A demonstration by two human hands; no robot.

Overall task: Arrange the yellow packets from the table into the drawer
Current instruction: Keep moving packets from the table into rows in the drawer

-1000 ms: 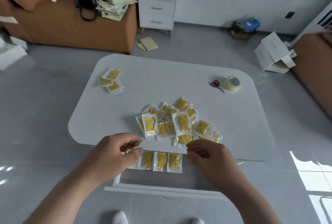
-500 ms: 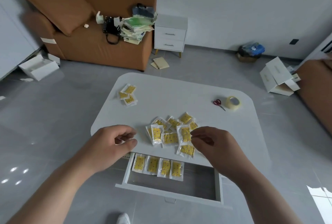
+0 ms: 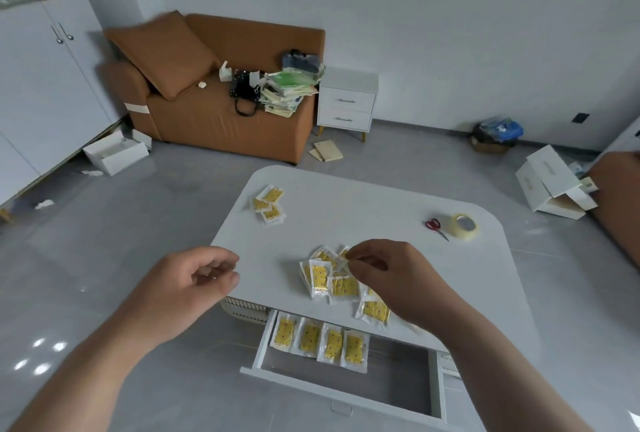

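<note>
A heap of yellow packets [image 3: 332, 279] in clear wrappers lies near the front of the white table [image 3: 363, 210]. My right hand [image 3: 391, 279] hovers over the heap and pinches the clear edge of one packet [image 3: 341, 262] between thumb and fingers; it hides part of the pile. My left hand [image 3: 187, 288] floats over the table's left front edge, fingers loosely curled, holding nothing. Below the table the white drawer [image 3: 346, 393] stands pulled out, with several yellow packets [image 3: 320, 340] laid side by side in a row along its back left. A small group of packets [image 3: 269, 203] sits at the table's far left.
Red-handled scissors [image 3: 435, 227] and a roll of clear tape [image 3: 464, 226] lie at the table's far right. A brown sofa [image 3: 221, 113] with clutter, a white nightstand [image 3: 348, 102], white cabinets [image 3: 38, 85] and open cardboard boxes [image 3: 550, 182] stand around on the grey floor.
The camera has tilted up, showing more of the room. My right hand moved from the drawer's edge onto the heap and took a packet's edge. My left hand rose off the drawer row.
</note>
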